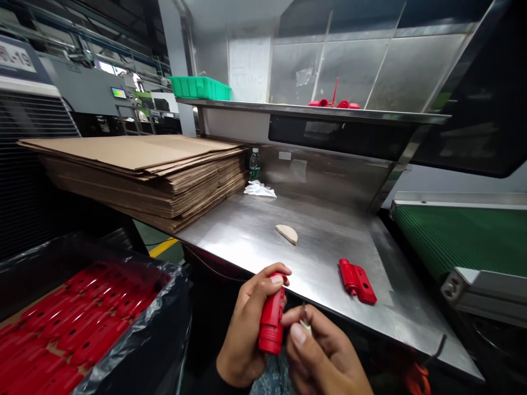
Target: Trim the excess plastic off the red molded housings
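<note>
Low centre of frame: the left hand (247, 329) is wrapped around a red plastic part (272, 321), held upright just below the near edge of the steel table (255, 230), while the right hand (325, 356) pinches a small blade-like tool (305, 323) just beside that part. A second red plastic part (357, 281) lies flat on the table right of centre, with a pale wedge-shaped piece (287, 233) further back. A lined box of red parts (61, 329) sits lower left, a flattened cardboard stack (144, 170) upper left.
</note>
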`<state>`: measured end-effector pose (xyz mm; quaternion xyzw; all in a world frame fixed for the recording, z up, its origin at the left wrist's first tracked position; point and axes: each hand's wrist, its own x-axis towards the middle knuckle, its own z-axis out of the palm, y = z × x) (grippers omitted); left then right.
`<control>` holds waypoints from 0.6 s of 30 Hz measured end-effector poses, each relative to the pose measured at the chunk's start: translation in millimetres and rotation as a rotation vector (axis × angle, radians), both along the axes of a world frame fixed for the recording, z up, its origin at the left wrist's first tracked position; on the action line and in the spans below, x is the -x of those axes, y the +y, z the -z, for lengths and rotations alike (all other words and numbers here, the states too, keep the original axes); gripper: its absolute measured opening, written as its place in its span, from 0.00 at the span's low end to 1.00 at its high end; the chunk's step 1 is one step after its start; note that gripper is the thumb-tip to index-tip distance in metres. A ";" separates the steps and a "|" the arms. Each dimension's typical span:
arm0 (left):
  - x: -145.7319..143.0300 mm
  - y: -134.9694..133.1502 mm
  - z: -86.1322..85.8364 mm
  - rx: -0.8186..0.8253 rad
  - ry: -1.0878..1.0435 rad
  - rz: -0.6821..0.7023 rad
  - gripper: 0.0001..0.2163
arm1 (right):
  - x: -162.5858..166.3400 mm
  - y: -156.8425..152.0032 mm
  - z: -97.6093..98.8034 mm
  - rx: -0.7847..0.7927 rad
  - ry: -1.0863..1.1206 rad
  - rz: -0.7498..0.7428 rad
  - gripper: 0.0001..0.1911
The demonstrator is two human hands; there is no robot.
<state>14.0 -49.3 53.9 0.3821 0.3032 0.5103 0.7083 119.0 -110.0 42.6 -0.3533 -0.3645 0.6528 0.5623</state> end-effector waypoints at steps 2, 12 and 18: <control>1.2 6.9 4.9 -0.052 0.155 0.002 0.15 | -12.3 9.4 5.5 0.045 -0.053 0.006 0.20; -4.8 156.2 25.2 -0.633 1.200 -0.231 0.19 | -116.9 15.5 37.2 0.033 -1.220 0.654 0.33; -6.4 193.5 30.4 -0.748 1.514 -0.219 0.27 | -159.0 -3.9 42.7 0.215 -1.133 0.722 0.35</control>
